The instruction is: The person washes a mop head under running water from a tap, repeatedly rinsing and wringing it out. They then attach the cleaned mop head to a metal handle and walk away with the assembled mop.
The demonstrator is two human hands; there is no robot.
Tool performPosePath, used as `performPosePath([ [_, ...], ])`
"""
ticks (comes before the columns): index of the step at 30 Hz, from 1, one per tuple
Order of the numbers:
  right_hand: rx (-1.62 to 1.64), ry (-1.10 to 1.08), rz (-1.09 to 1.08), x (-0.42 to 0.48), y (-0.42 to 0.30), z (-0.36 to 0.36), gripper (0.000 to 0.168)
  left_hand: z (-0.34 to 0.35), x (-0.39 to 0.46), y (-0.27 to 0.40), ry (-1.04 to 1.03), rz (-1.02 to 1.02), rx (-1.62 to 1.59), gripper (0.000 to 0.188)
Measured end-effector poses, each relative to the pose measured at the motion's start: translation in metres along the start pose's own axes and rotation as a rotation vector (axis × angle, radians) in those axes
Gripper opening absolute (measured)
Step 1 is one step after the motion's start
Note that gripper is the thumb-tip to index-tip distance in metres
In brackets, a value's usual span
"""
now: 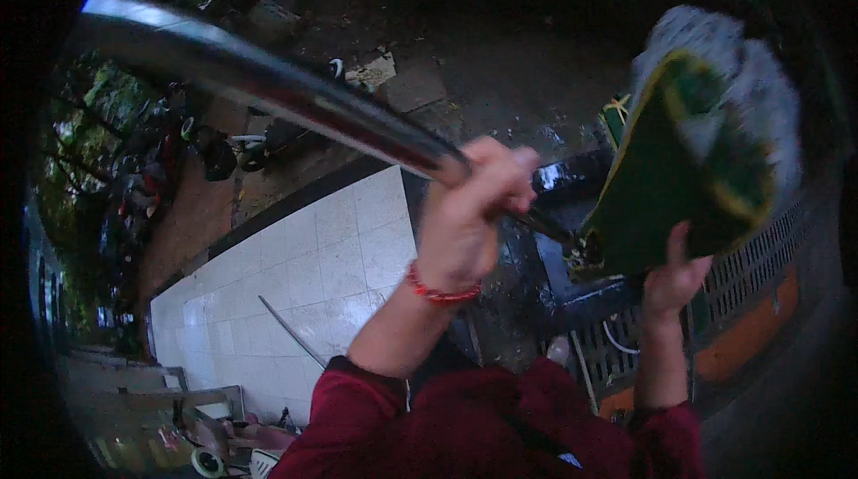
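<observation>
My left hand (486, 194), with a red bracelet at the wrist, is closed around a shiny metal pole (322, 107). The pole runs from the upper left, close to the camera, down to a green flat mop head (633, 191) on the right. That head has yellow edging and a blurred pale fringe (771, 103). At its lower edge is my right hand (673, 281), one finger lying on the green fabric and the others partly hidden behind it.
Below left lies a pale tiled surface (295, 278) with a dark border and a thin rod (291, 331) on it. Slotted grating (757, 258) runs along the right. A dark glossy basin-like structure (576, 177) is behind the mop. Plants (100, 124) line the left.
</observation>
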State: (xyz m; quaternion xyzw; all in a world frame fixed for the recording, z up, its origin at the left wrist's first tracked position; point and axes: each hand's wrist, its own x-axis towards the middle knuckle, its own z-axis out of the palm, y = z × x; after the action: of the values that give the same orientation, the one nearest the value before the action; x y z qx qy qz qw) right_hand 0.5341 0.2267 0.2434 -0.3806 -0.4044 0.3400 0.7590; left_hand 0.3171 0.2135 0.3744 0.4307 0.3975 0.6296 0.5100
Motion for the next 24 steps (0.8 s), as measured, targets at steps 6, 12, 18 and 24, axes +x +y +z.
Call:
performPosePath([
  [6, -0.322, -0.306, 0.245, -0.057, 0.111, -0.011, 0.040, -0.026, 0.014, -0.115, 0.068, -0.318, 0.001, 0.010],
  [12, -0.800, -0.694, 0.275, -0.123, 0.182, -0.012, 0.039, -0.079, -0.023, -0.222, 0.258, -0.490, 0.068, 0.022],
  [18, -0.816, -0.793, 0.163, -0.122, 0.185, -0.006, 0.034, -0.079, -0.020, -0.222, 0.367, -0.563, 0.026, 0.038],
  [24, -1.005, -0.833, 0.035, -0.033, 0.206, -0.013, 0.011, -0.026, 0.052, -0.228, 0.441, -0.450, 0.084, 0.026],
])
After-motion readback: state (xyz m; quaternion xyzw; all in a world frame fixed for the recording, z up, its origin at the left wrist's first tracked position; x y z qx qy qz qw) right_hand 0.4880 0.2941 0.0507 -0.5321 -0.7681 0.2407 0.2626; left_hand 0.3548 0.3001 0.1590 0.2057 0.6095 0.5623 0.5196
